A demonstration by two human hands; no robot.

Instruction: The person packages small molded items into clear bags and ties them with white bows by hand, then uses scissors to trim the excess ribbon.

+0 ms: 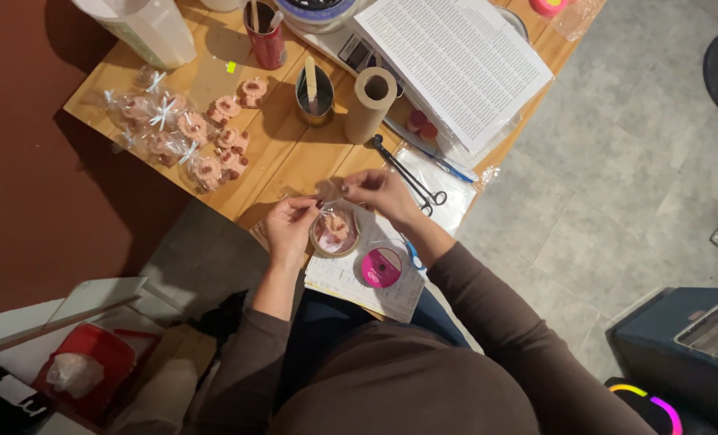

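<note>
My left hand point(289, 228) and my right hand point(383, 193) are close together above the near edge of a wooden table point(294, 157). Between them they pinch the top of a small clear bag point(335, 228) holding a pink, flower-shaped piece. The bag hangs over a sheet of paper point(351, 282). A pink ribbon spool point(381, 267) lies on that paper just to the right of the bag.
Several wrapped pink pieces point(161, 129) with pale bows lie at the table's left, unwrapped ones point(234, 121) beside them. Black scissors-like forceps point(411, 177), a cardboard roll point(371, 103), a tin with a stick point(315, 95), a red can point(266, 36) and an open book point(456, 60) stand behind.
</note>
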